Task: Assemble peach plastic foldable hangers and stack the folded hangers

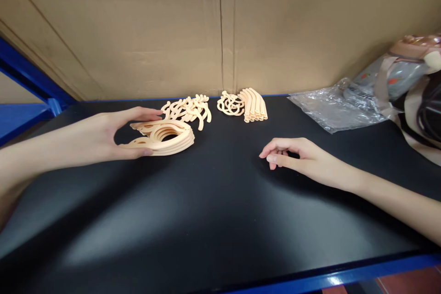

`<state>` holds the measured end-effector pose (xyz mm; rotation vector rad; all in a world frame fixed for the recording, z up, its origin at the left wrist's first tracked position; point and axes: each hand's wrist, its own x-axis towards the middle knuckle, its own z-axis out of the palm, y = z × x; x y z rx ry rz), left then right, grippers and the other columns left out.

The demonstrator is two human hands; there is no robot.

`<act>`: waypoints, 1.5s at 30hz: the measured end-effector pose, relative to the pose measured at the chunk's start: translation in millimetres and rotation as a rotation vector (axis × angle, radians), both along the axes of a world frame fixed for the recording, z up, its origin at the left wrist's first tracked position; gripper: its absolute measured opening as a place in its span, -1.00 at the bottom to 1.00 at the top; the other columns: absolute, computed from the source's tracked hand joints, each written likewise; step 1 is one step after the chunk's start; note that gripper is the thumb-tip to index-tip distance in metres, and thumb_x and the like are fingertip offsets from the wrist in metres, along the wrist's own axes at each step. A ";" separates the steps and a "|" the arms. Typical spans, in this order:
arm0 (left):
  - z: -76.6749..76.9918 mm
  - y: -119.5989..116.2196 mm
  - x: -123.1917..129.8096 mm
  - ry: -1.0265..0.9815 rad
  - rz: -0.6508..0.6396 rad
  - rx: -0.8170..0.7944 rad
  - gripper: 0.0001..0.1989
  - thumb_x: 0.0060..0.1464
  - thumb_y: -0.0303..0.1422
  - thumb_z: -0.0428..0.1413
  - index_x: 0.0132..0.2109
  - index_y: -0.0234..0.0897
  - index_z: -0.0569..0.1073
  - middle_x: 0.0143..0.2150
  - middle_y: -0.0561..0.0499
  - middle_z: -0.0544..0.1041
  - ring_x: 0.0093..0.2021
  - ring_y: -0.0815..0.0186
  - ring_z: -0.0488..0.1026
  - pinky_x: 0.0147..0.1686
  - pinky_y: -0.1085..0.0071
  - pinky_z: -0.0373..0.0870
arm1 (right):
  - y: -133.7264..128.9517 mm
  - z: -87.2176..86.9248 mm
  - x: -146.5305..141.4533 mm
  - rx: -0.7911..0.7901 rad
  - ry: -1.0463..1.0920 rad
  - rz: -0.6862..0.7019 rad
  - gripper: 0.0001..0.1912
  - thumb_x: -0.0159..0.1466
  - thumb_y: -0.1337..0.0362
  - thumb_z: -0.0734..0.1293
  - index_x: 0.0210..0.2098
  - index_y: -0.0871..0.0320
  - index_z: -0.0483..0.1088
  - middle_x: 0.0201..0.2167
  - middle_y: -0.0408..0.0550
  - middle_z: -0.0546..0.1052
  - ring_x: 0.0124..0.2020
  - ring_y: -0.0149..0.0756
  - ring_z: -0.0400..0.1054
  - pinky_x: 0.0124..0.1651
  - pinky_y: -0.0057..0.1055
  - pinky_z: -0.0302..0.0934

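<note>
On the left, my left hand (119, 133) is closed around a stack of flat, curved cream-coloured pieces (175, 144), thumb along the near side and fingers along the far side. The stack has a round opening through it. Just behind it lies a loose pile of small curved cream pieces (188, 110). My right hand (292, 156) hovers low over the black tabletop on the right, fingers curled and thumb near the fingertips. No object shows in it, though the inside of the curl is partly hidden.
At the back stand a heap of ring-like cream pieces (230, 104) and a neat row of curved strips (254, 105). A clear plastic bag (336, 105) lies at the right, beside a strapped bottle (396, 71). A cardboard wall (155, 32) rises behind the black table (206, 220).
</note>
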<state>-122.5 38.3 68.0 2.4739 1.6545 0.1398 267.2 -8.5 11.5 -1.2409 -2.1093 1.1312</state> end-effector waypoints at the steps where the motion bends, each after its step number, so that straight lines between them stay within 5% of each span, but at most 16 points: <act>1: -0.3 1.3 -2.3 0.008 0.008 -0.010 -0.22 -0.09 0.09 0.11 0.26 -0.08 0.25 0.19 0.07 0.44 0.09 0.13 0.45 0.14 0.32 0.26 | -0.2 0.3 -0.2 0.002 -0.001 0.000 -0.76 0.33 0.12 0.25 -0.18 0.09 0.48 -0.38 -0.13 0.54 -0.31 -0.32 0.40 -0.24 -0.39 0.19; 8: 3.8 7.8 -24.4 0.125 0.108 -0.098 -0.07 -0.19 0.15 0.15 0.32 -0.01 0.14 0.23 0.08 0.40 0.07 0.07 0.46 0.11 0.27 0.28 | -1.5 1.8 -0.7 0.007 -0.008 0.008 -0.78 0.34 0.13 0.25 -0.18 0.08 0.48 -0.38 -0.15 0.54 -0.32 -0.34 0.39 -0.25 -0.41 0.18; 18: 10.6 4.2 -4.4 0.107 0.249 -0.133 -0.07 -0.36 0.16 0.08 0.22 -0.09 0.31 0.12 0.07 0.48 0.01 0.07 0.48 0.07 0.27 0.28 | -1.6 1.6 -0.1 0.000 0.001 0.030 -0.83 0.36 0.18 0.26 -0.18 0.06 0.47 -0.38 -0.20 0.53 -0.32 -0.39 0.37 -0.23 -0.44 0.17; 45: 10.7 5.3 -10.1 0.076 0.200 -0.147 -0.17 -0.28 0.14 0.11 0.17 -0.07 0.34 0.09 0.07 0.50 0.00 0.07 0.47 0.08 0.27 0.27 | -1.7 2.1 -0.2 -0.006 -0.013 0.046 -0.76 0.33 0.12 0.26 -0.17 0.09 0.48 -0.35 -0.14 0.55 -0.31 -0.33 0.39 -0.22 -0.40 0.18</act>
